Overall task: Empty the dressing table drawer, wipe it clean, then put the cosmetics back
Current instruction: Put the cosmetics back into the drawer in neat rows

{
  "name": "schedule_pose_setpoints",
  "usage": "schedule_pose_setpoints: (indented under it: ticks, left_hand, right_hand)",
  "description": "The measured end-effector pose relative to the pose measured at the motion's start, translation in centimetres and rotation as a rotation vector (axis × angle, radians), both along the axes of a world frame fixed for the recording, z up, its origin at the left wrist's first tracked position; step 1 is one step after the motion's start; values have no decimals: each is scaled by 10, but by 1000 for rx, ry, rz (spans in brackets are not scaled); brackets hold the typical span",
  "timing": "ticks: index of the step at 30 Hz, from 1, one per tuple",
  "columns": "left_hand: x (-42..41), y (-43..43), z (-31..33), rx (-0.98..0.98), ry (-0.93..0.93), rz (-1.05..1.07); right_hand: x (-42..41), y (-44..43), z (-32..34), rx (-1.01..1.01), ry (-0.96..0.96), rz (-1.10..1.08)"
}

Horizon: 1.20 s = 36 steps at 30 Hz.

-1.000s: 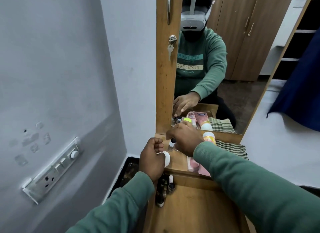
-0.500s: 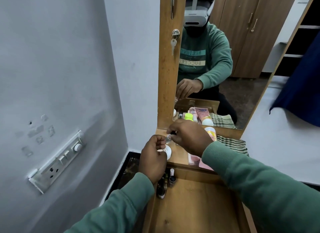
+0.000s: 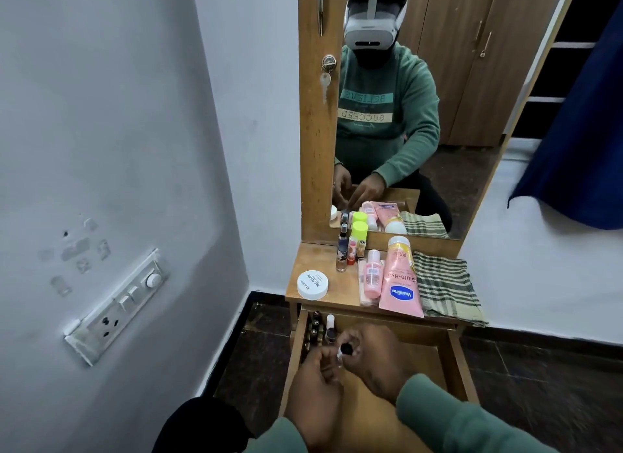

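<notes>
Drawer (image 3: 451,368) is pulled open, wooden, mostly bare; small nail-polish bottles (image 3: 318,329) are lined upright in far-left corner. White jar (image 3: 312,284), pink Vaseline tube (image 3: 401,280), spray bottle (image 3: 342,250) are left on tabletop.

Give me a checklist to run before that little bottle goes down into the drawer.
1. Bottle held: ok. The right hand has the small black-capped bottle, and the left hand is right beside it.
2. Drawer open: ok. The drawer is pulled out beneath the hands.
3. Free floor space: ok. Bare wood shows to the right of the nail polish bottles lined along the left wall.
4. Bottle cap tight: cannot tell.
5. Drawer wiped: cannot tell, though the striped cloth lies on the tabletop.
6. All cosmetics returned: not ok. The Vaseline tube, white jar and others remain on top.
</notes>
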State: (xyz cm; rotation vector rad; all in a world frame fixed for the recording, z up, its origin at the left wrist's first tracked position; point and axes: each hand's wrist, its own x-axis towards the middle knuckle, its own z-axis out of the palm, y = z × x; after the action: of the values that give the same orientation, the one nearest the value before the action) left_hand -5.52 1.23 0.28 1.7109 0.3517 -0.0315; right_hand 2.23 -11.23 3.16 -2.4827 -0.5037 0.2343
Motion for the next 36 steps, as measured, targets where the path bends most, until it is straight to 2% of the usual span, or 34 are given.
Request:
schedule_pose_setpoints:
  ticks: [8, 17, 25, 36]
  left_hand:
    - [16, 4, -14, -239, 173, 126]
    - [22, 5, -18, -444, 265, 115]
    - [20, 1, -14, -463, 305, 89]
    - [21, -1, -16, -450, 283, 47]
  right_hand:
    - [1, 23, -42, 49, -53, -76]
    - [4, 29, -58, 74, -108, -106]
    - [5, 27, -64, 184, -25, -152]
    - [5, 26, -67, 196, 40, -181]
